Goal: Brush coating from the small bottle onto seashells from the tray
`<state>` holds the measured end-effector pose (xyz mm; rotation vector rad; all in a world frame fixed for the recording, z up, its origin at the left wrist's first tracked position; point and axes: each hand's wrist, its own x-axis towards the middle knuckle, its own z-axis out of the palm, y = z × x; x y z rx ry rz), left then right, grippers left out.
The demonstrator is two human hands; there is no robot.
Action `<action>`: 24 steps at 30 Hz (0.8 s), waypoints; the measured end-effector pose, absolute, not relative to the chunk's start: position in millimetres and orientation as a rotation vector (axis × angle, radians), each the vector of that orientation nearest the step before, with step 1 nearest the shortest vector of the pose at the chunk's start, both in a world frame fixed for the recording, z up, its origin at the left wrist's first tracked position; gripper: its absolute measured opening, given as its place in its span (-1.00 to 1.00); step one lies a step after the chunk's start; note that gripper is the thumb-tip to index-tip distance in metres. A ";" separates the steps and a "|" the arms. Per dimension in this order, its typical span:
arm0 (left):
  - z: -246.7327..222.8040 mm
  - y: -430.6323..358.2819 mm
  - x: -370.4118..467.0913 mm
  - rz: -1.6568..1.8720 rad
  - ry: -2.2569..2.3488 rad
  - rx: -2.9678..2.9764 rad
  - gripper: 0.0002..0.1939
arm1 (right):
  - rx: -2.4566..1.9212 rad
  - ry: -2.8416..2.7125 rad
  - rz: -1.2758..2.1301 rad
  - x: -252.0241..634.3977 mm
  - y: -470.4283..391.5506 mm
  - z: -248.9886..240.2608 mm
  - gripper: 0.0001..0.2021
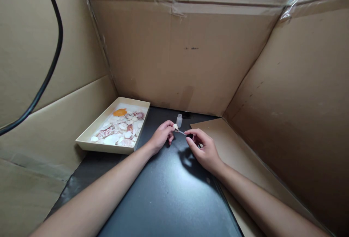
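Between the fingertips of my left hand (162, 136) is a small whitish seashell (176, 127). My right hand (203, 148) pinches the black cap (189, 136) of a thin applicator brush. The pale stem (181, 132) of that brush points left, its tip at the shell; whether it touches I cannot tell. Just behind my hands a small translucent bottle (179, 120) stands upright without a cap.
On the left, a cream tray (105, 148) holds several seashells (109, 131) and an orange shell-like piece (120, 112). Cardboard walls (169, 55) enclose the dark table (163, 200). A flat cardboard sheet (231, 142) lies right; a black cable (58, 37) hangs upper left.
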<state>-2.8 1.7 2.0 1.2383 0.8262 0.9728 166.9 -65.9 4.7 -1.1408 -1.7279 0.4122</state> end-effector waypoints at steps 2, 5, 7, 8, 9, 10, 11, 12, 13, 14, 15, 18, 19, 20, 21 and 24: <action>1.9 1.6 -2.7 0.977 0.824 1.235 -0.88 | -1.182 -1.721 0.416 166.5 -66.1 5.2 -0.85; 1.8 1.6 -2.7 0.979 0.822 1.239 -0.87 | -1.173 -1.709 0.416 166.5 -66.5 5.2 -0.85; 2.0 1.6 -2.8 0.974 0.829 1.244 -0.86 | -1.138 -1.726 0.434 166.9 -66.3 4.4 -0.85; 2.2 1.5 -2.8 0.972 0.831 1.243 -0.86 | -1.135 -1.730 0.442 167.1 -65.9 3.8 -0.84; 2.4 1.4 -2.8 0.972 0.830 1.240 -0.87 | -1.143 -1.726 0.444 167.3 -65.4 3.2 -0.84; 2.7 1.3 -2.9 0.971 0.827 1.235 -0.86 | -1.161 -1.711 0.439 167.5 -64.8 2.6 -0.84; 2.9 1.2 -2.9 0.972 0.824 1.231 -0.86 | -1.182 -1.687 0.426 167.6 -64.2 2.1 -0.84; 3.1 1.1 -2.9 0.973 0.820 1.228 -0.86 | -1.197 -1.659 0.411 167.7 -63.7 1.8 -0.84; 3.2 1.1 -3.0 0.973 0.818 1.230 -0.86 | -1.201 -1.638 0.399 167.7 -63.4 1.8 -0.83; 3.3 1.3 -3.0 0.973 0.816 1.235 -0.86 | -1.192 -1.633 0.398 167.6 -63.2 1.9 -0.83; 3.2 1.5 -3.0 0.973 0.816 1.240 -0.86 | -1.174 -1.644 0.403 167.4 -63.2 2.1 -0.83; 2.7 2.2 -2.8 0.973 0.823 1.253 -0.89 | -1.156 -1.714 0.414 167.1 -63.6 2.8 -0.84; 2.5 2.4 -2.7 0.974 0.828 1.254 -0.90 | -1.172 -1.719 0.403 167.1 -63.7 2.9 -0.84; 2.4 2.4 -2.5 0.974 0.833 1.256 -0.91 | -1.192 -1.710 0.386 167.3 -63.7 2.9 -0.85; 2.4 2.3 -2.4 0.975 0.838 1.260 -0.91 | -1.205 -1.695 0.373 167.4 -63.6 2.9 -0.85; 2.8 1.5 -2.2 0.976 0.846 1.274 -0.93 | -1.160 -1.702 0.390 167.6 -63.8 3.2 -0.84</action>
